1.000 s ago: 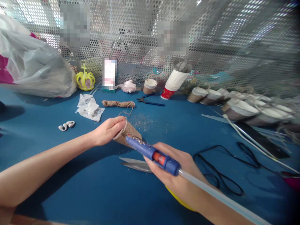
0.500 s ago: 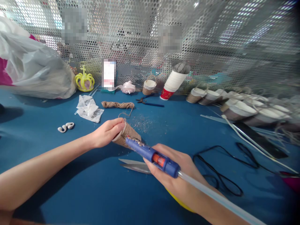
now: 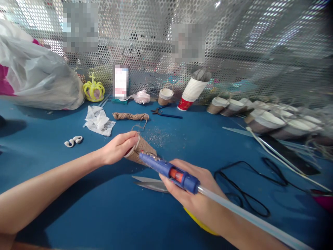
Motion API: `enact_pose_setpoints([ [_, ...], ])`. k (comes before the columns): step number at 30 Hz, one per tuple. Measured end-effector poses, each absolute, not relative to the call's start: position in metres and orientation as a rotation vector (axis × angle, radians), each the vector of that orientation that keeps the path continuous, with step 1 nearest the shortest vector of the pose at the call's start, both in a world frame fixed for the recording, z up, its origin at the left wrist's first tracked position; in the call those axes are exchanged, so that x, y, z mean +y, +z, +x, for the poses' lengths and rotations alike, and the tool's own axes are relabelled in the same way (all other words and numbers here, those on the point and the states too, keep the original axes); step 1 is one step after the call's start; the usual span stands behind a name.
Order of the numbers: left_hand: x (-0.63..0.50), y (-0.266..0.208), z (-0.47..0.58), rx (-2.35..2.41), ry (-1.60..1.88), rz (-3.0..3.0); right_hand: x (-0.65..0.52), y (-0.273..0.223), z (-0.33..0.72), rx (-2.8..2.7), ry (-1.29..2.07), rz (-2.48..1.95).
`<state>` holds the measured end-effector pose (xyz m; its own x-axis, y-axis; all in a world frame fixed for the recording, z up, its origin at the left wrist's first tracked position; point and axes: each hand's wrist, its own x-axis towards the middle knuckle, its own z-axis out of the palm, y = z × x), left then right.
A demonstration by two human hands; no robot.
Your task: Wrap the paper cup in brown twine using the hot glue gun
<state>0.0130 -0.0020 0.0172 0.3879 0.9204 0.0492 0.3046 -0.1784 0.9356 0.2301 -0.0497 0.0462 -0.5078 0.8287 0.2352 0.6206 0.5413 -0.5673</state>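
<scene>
My left hand (image 3: 121, 147) is closed on the rim of a paper cup wrapped in brown twine (image 3: 148, 147), which lies tilted on its side. A strand runs from the cup to a twine skein (image 3: 130, 116) behind it. In my right hand (image 3: 194, 187) is a blue hot glue gun (image 3: 158, 165), with a long clear glue stick (image 3: 234, 205) out of its back. The gun's nozzle is at the cup's side near the rim; whether it touches, I cannot tell. Below the gun lie scissors (image 3: 151, 184), their yellow handle partly hidden under my right hand and wrist.
Pliers (image 3: 168, 114), a crumpled white wrapper (image 3: 100, 121) and white earbuds (image 3: 73, 141) lie on the blue table. Stacked paper cups (image 3: 194, 92) and a small finished basket (image 3: 165, 96) stand at the back. Several more baskets (image 3: 267, 121) and a black cord (image 3: 241, 184) are at right.
Almost nothing differs. The glue gun has shifted very slightly left at its nozzle, and its glue stick lies a little differently. My left hand and the cup stay in place.
</scene>
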Motion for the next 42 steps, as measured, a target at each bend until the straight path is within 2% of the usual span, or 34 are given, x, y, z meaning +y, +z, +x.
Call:
enact_pose_setpoints([
  [25,-0.006,0.017,0.007,0.969,0.782,1.716,-0.046,0.052,0.236,-2.205,0.728,-1.285],
  [42,-0.007,0.013,0.005,0.977,0.748,1.748,-0.043,0.043,0.239,-2.172,0.517,-1.336],
])
